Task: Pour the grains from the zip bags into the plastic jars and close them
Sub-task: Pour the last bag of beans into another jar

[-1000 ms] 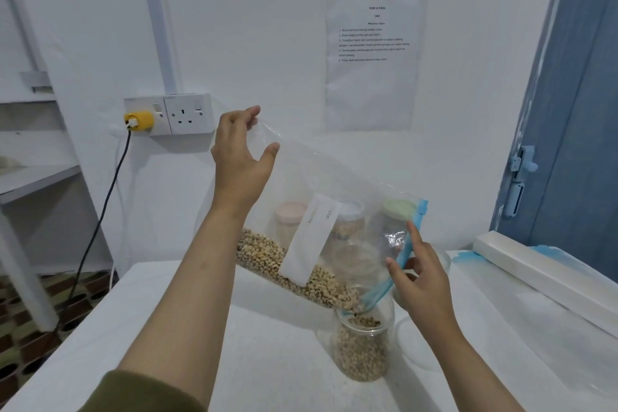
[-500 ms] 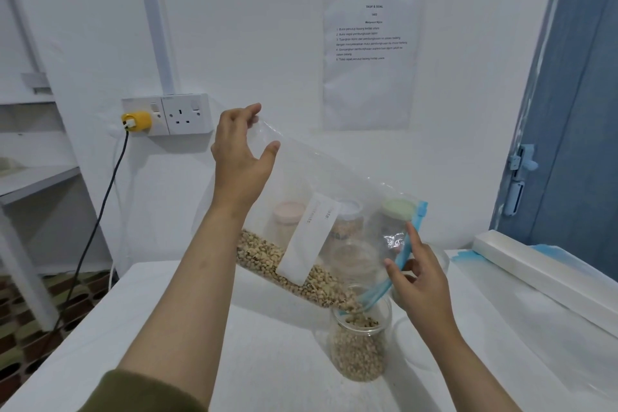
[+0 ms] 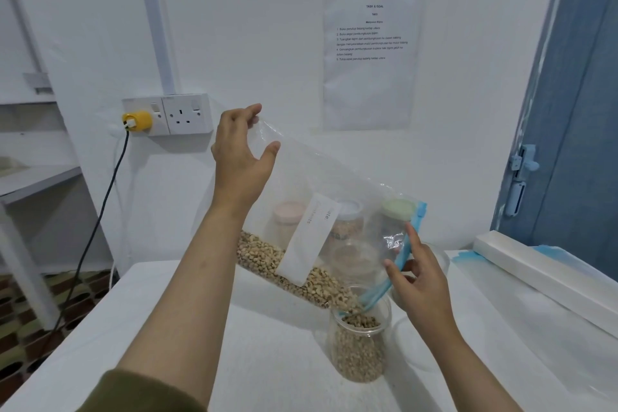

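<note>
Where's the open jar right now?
Head view, lower centre-right: the open jar stands on the white table, under the zip bag mouth, beside the right hand.

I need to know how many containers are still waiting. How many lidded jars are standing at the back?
3, seen through the zip bag: pink-lidded jar leftmost, white-lidded jar in the middle, green-lidded jar rightmost. More may be hidden.

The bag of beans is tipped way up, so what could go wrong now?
1. The zip bag has a wide blue mouth, but the open jar has a narrow one, so beans might spill onto the table.
2. Nobody holds the jar: the left hand and right hand both grip the bag, so a bump could tip it.
</note>
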Action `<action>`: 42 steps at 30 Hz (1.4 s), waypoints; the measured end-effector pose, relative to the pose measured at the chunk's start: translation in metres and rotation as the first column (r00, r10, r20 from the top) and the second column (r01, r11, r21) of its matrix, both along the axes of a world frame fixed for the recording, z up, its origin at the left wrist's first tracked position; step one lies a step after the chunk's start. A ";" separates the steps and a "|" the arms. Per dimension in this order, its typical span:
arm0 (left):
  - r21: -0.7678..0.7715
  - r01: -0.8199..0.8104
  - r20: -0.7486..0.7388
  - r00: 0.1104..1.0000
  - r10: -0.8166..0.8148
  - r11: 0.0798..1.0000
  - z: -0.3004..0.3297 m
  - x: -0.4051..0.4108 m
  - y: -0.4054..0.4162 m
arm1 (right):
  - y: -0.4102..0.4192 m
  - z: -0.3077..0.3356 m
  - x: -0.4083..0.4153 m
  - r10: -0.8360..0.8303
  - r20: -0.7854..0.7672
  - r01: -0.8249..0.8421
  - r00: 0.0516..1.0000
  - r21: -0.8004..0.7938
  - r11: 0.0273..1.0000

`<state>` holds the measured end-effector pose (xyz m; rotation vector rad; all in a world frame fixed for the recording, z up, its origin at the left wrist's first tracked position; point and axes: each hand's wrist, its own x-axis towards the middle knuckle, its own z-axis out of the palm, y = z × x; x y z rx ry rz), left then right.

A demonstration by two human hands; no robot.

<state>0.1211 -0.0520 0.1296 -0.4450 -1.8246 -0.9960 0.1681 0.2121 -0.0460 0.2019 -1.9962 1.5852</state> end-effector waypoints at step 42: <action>0.004 0.006 -0.007 1.000 -0.006 1.000 0.002 0.006 0.006 | 0.003 -0.008 0.006 -0.030 -0.003 0.030 1.000 0.011 0.999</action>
